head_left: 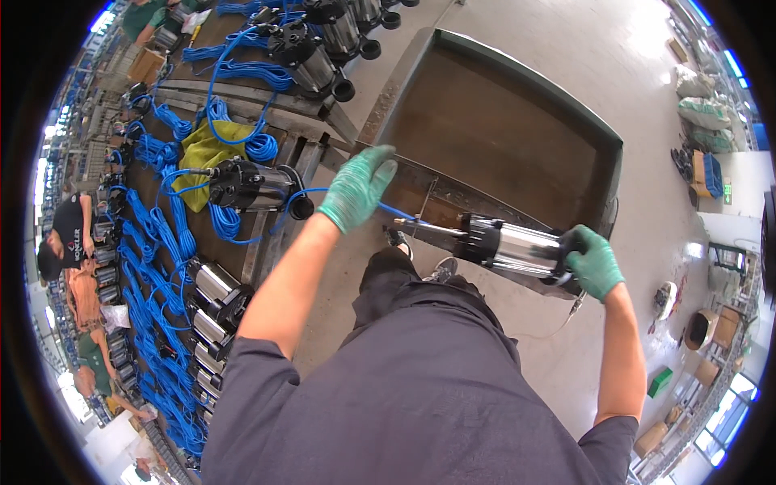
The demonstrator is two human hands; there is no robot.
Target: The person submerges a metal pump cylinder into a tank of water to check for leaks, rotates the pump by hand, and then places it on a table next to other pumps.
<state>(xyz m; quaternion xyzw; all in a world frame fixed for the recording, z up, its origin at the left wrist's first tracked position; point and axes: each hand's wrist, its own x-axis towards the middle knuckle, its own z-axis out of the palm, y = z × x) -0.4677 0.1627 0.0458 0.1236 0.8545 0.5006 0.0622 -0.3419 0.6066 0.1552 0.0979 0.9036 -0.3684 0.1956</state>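
A submersible pump (524, 249) with a shiny steel body and black ends lies on its side along the near ledge of a water tank (388, 105). My right hand (596, 263), in a green glove, grips the pump's black right end. A metal rod-like fitting (428, 228) sticks out of its left end. From there a blue cable (396, 212) runs left, passing behind my left hand (356, 190). That gloved hand is raised over the ledge with its fingers stretched out, and no grip on the cable shows.
Another pump (255, 186) lies on the left bench by a yellow-green cloth (198, 162). Coiled blue cables (162, 323) and several pumps cover the benches at left and far left. A thin hose (558, 330) hangs below the ledge. Co-workers (73, 234) stand at far left.
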